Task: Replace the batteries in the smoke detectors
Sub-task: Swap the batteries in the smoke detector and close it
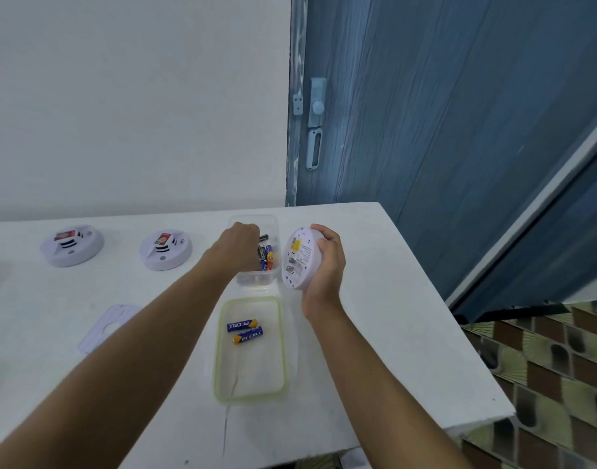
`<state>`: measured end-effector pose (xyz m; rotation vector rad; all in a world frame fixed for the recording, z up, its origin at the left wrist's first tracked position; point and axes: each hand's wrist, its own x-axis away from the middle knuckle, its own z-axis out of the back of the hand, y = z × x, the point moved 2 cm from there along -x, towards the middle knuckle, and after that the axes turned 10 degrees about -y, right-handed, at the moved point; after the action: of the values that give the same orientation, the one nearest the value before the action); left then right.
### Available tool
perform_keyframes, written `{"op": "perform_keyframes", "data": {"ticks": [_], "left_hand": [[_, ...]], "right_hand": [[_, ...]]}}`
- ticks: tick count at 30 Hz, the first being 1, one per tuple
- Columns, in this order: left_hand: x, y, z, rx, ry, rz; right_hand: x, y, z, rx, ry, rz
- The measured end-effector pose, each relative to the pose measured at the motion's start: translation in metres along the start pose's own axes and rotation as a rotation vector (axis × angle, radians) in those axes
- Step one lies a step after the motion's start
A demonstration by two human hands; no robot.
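Note:
My right hand (325, 265) grips a white round smoke detector (298, 257), tilted on edge with its open battery bay facing left. My left hand (237, 247) reaches down into a clear plastic box (275, 228) that holds several batteries (266, 257); its fingers are curled inside the box and hidden, so I cannot tell whether they hold one. Just in front lies the box's green-rimmed lid (219, 367) with two blue and yellow batteries (244, 331) on it. Two more white detectors (72, 245) (165, 250) lie on the table at the left.
A white detector cover plate (105, 328) lies flat on the white table (391, 333) at the left. The table's right edge drops to a patterned floor (544, 384). A blue door (425, 113) stands behind the table, a white wall to its left.

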<state>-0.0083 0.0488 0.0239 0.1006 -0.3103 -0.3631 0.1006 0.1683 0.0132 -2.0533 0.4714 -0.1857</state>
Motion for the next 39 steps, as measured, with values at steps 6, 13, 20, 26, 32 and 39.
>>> {"op": "perform_keyframes", "data": {"ticks": [6, 13, 20, 26, 32, 39], "left_hand": [[0.02, -0.003, 0.026, 0.364, 0.042, 0.016], [0.057, 0.016, 0.024, 1.009, -0.087, -0.189], [0.092, 0.015, 0.015, 1.209, 0.045, -0.299], [0.118, 0.016, 0.009, 1.161, 0.122, -0.295], [0.132, 0.023, -0.004, 1.001, 0.227, -0.309], [0.144, 0.024, -0.011, 1.205, 0.194, -0.275]], "right_hand": [[0.001, 0.001, 0.002, -0.05, 0.049, -0.035], [0.008, 0.0, -0.002, -0.143, 0.043, -0.064], [0.014, -0.002, -0.005, -0.304, 0.057, -0.097], [0.022, -0.006, -0.012, -0.365, 0.027, -0.123], [0.03, -0.005, -0.019, -0.348, 0.029, -0.106], [0.039, -0.001, -0.023, -0.365, -0.008, -0.092]]}}
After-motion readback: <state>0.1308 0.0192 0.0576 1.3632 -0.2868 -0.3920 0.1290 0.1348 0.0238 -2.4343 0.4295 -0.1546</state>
